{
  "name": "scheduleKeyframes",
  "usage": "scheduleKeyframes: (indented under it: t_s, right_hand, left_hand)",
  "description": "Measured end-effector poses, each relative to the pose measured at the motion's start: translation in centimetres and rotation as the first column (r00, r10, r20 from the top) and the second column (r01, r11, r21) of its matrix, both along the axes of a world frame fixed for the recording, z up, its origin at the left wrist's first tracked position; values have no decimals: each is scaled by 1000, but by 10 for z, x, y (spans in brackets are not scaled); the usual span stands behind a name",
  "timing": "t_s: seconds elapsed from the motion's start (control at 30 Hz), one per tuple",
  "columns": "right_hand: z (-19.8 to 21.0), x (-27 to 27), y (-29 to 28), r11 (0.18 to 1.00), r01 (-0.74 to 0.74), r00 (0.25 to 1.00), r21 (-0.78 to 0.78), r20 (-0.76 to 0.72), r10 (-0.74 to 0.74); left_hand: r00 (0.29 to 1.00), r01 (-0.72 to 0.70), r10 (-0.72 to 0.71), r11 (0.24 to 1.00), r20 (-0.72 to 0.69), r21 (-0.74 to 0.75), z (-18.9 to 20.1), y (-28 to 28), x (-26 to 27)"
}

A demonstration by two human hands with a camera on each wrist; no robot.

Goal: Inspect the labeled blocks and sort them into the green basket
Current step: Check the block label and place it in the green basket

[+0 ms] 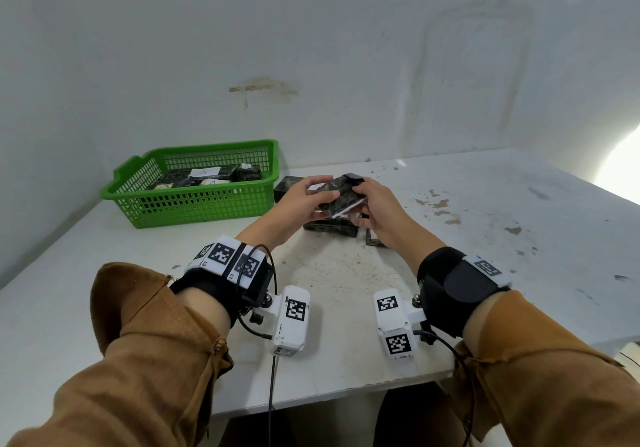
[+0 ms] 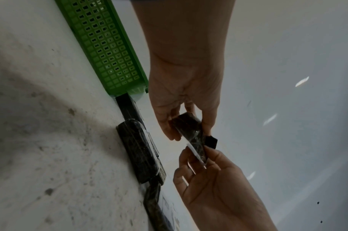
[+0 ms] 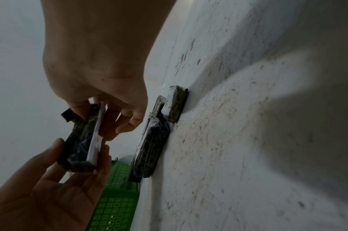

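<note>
1. Holding one dark, mottled block [image 1: 337, 194] above the desk [image 1: 485, 224] near the centre of the head frame, both hands grip it together: the left hand [image 1: 304, 200] takes the left end, thumb on top and fingers beneath; the right hand [image 1: 375, 204] takes the right end.
2. In the left wrist view the block [image 2: 190, 136] sits tilted between the left hand [image 2: 181, 96] above and the right hand [image 2: 208, 184] below; a white label edge runs along one face, and a small black flap sticks out at its right side.
3. The right wrist view shows the same block [image 3: 80, 140] with the white strip facing right; right hand [image 3: 102, 87] fingertips pinch the upper end, left hand [image 3: 50, 187] fingers cradle the lower end.
4. The green basket [image 1: 194, 200] stands at centre left of the head frame, against the wall [image 1: 311, 48]. It holds several dark blocks with white labels [image 1: 204, 171] (letters too small to read reliably).
5. More blocks lie on the desk under and behind the hands: one just right of the basket [image 1: 285, 186], one flat beneath the hands [image 1: 329, 230], another partly hidden by the right wrist [image 1: 374, 238].
6. Desk surface white, speckled with brown stains [image 1: 440, 204] to the right of centre.
7. Brown sleeves [image 1: 149, 342] and marker-tagged wrist cameras [image 1: 294, 318] fill the lower frame.
</note>
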State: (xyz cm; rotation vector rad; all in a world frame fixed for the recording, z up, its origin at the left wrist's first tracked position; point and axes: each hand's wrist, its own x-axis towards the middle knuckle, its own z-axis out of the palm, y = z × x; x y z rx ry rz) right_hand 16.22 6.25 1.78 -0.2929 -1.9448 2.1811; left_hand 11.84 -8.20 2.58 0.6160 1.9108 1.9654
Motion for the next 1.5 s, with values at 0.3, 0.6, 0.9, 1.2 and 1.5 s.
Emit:
scheduleKeyframes:
  t_s: [0.3,0.6,0.9,1.2,1.5]
  right_hand:
    - [-1,2,2,1000,-5,1000,15,-20,5]
    - [-2,-3,-4,960,-138,990,-243,-42,132]
    - [3,-2,-3,966,-81,991,-246,-127,51]
    - [-1,-1,-3,969,-123,985,-216,-145,93]
    - [9,-4,-9,958,-185,977,-221,-145,155]
  left_hand:
    - [997,-73,73,997,11,39,-1,3,-3]
    - [901,-220,168,972,-400,-88,-5,2,3]
    - [980,-71,45,989,-196,-129,4,-3,3]
    - [985,-103,84,987,-150,-121,0,-7,-3]
    - [956,-163,122,977,-267,-139,5,-19,-8]
